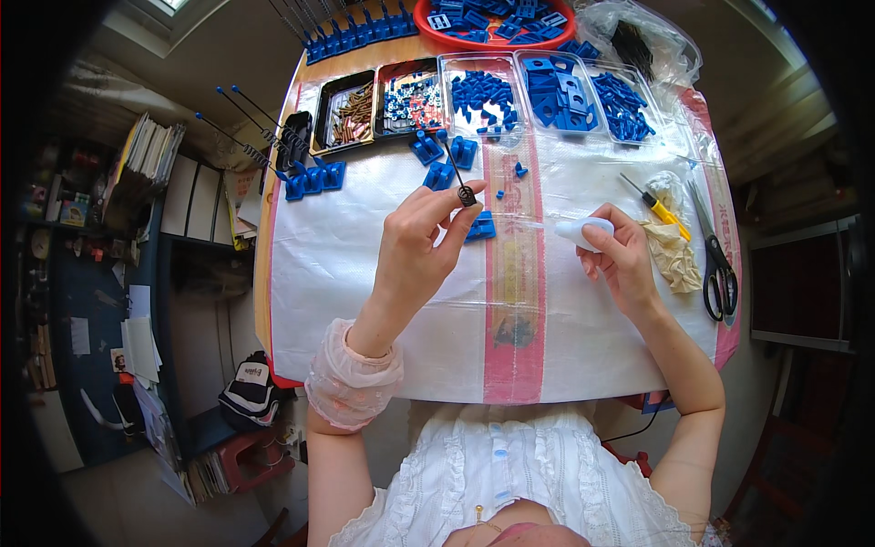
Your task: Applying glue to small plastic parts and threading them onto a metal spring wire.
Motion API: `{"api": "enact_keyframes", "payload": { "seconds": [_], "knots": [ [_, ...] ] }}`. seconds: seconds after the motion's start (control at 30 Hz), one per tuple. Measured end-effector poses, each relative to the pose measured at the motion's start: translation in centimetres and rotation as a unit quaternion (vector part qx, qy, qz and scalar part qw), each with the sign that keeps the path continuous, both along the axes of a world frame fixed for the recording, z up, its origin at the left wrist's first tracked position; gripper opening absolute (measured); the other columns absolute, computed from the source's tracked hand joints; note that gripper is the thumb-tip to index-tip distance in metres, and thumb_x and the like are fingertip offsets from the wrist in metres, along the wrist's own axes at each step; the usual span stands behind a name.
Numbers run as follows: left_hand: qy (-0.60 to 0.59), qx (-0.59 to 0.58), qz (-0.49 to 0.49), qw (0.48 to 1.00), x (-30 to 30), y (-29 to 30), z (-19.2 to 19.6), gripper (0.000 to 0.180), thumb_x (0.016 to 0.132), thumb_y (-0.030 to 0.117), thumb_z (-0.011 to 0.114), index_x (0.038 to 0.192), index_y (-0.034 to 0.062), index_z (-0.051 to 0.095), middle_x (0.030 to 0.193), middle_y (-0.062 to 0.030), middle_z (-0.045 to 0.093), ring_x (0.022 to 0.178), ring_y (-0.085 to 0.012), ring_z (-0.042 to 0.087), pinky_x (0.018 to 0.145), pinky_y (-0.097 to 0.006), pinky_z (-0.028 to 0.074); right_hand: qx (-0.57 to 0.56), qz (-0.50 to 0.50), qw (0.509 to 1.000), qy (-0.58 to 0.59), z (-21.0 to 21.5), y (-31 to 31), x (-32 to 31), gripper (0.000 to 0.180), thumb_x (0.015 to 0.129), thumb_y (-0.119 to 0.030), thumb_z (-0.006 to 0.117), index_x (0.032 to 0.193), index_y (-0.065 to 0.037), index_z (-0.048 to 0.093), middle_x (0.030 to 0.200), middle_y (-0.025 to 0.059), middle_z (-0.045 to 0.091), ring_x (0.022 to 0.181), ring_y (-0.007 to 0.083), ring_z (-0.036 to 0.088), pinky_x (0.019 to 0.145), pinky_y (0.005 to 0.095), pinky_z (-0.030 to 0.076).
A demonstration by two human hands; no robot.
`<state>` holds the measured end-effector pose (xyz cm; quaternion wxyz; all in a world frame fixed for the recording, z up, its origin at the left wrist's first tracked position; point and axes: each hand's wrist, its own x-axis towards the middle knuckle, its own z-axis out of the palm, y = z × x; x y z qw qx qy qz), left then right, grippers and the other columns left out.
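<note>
My left hand (419, 232) pinches a black coil spring (467, 196) between thumb and fingertips. A thin dark rod with a blue ball tip rises from the spring. Wrapped in the fingers of my right hand (627, 258) is a small pale squeeze bottle (585, 233), its narrow end toward the left. Just beyond my left hand stand several blue plastic bases (463, 152), and another blue base (480, 225) lies beside its fingertips, partly hidden. Two small blue pieces (520, 170) rest on the sheet between the hands and the trays.
Along the back stand trays of brown screws (354, 114), small metal nuts (412, 102) and blue parts (558, 96), plus a red basin (428, 32). Spring-and-rod assemblies (314, 178) stand left. At right lie a yellow-handled screwdriver (668, 217), a crumpled glove (673, 258) and black scissors (718, 278).
</note>
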<state>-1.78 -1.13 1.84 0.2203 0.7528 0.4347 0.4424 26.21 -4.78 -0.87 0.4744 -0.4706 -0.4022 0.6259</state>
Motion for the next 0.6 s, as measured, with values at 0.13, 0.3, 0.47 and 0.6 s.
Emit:
{"api": "enact_keyframes", "payload": {
  "seconds": [0.13,0.3,0.47,0.6],
  "knots": [
    [0.003,-0.008,0.001,1.000,-0.04,-0.05,0.06,0.019,0.092,0.003,0.074,0.110,0.0052,0.079,0.086,-0.0042,0.073,0.058,-0.0062,0.046,0.049,-0.024,0.034,-0.002,0.001,1.000,0.001,-0.03,0.02,-0.06,0.021,0.096,-0.022,0.071,0.099,-0.004,0.061,0.078,0.0065,0.066,0.059,0.0075,0.060,0.051,0.0208,0.045],
    [-0.001,-0.004,0.000,1.000,0.01,0.00,0.03,0.019,0.092,0.003,0.073,0.110,0.0052,0.079,0.085,-0.0041,0.073,0.058,-0.0061,0.046,0.049,-0.024,0.034,-0.005,0.004,1.000,0.003,-0.21,0.01,0.01,0.021,0.096,-0.022,0.072,0.099,-0.004,0.060,0.078,0.0063,0.066,0.059,0.0075,0.060,0.051,0.0206,0.045],
    [-0.003,-0.004,0.002,1.000,0.01,0.03,-0.06,0.019,0.092,0.003,0.074,0.110,0.0054,0.080,0.084,-0.0036,0.072,0.057,-0.0058,0.045,0.049,-0.024,0.033,-0.005,0.007,1.000,0.006,-0.37,0.05,0.01,0.021,0.096,-0.022,0.072,0.098,-0.005,0.061,0.078,0.0059,0.066,0.059,0.0074,0.061,0.050,0.0202,0.045],
    [-0.006,-0.008,0.002,1.000,0.06,-0.06,0.20,0.020,0.092,0.002,0.074,0.110,0.0059,0.080,0.082,-0.0033,0.071,0.057,-0.0056,0.045,0.049,-0.024,0.033,-0.004,0.007,1.000,0.006,-0.36,-0.06,0.18,0.021,0.095,-0.023,0.072,0.098,-0.005,0.061,0.078,0.0057,0.066,0.058,0.0074,0.060,0.050,0.0202,0.045]
  ]
}}
